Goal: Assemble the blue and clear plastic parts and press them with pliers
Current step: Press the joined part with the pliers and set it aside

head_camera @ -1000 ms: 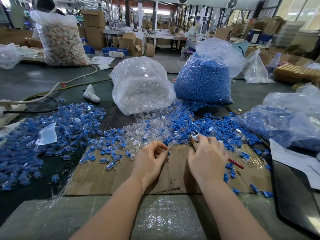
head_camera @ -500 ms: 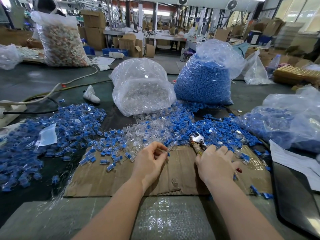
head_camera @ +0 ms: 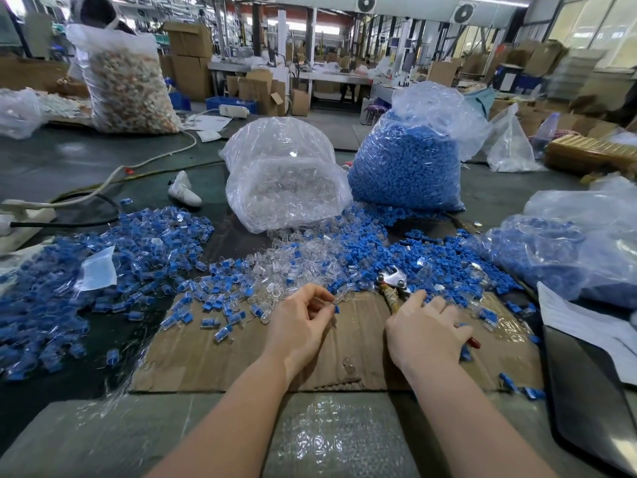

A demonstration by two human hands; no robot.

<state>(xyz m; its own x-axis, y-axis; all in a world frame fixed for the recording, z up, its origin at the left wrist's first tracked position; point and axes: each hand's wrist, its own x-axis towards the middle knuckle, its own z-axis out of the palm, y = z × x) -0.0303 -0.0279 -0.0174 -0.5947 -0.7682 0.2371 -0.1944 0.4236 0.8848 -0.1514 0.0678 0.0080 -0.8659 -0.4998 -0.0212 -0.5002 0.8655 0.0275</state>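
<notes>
My left hand point(head_camera: 303, 322) pinches a small clear part with a blue piece point(head_camera: 337, 304) between thumb and fingertips, above the cardboard sheet point(head_camera: 213, 360). The pliers point(head_camera: 393, 281) lie on the cardboard with their metal head toward the piles. My right hand point(head_camera: 427, 327) lies over their handles, its fingers stretched out to the loose blue parts point(head_camera: 444, 267); a red handle tip point(head_camera: 475, 342) shows past the hand. Loose clear parts point(head_camera: 296, 263) are scattered just beyond both hands.
A bag of clear parts point(head_camera: 282, 188) and a bag of blue parts point(head_camera: 406, 167) stand behind the piles. Blue-and-clear pieces point(head_camera: 103, 270) spread at the left. Another blue-filled bag point(head_camera: 565, 250) sits right, above papers point(head_camera: 586, 326) and a dark tray point(head_camera: 593, 401). Cables point(head_camera: 103, 188) run at far left.
My right hand has slid back from the pliers' head to their handles, and its fingers have spread toward the blue parts. My left hand has stayed put with its part.
</notes>
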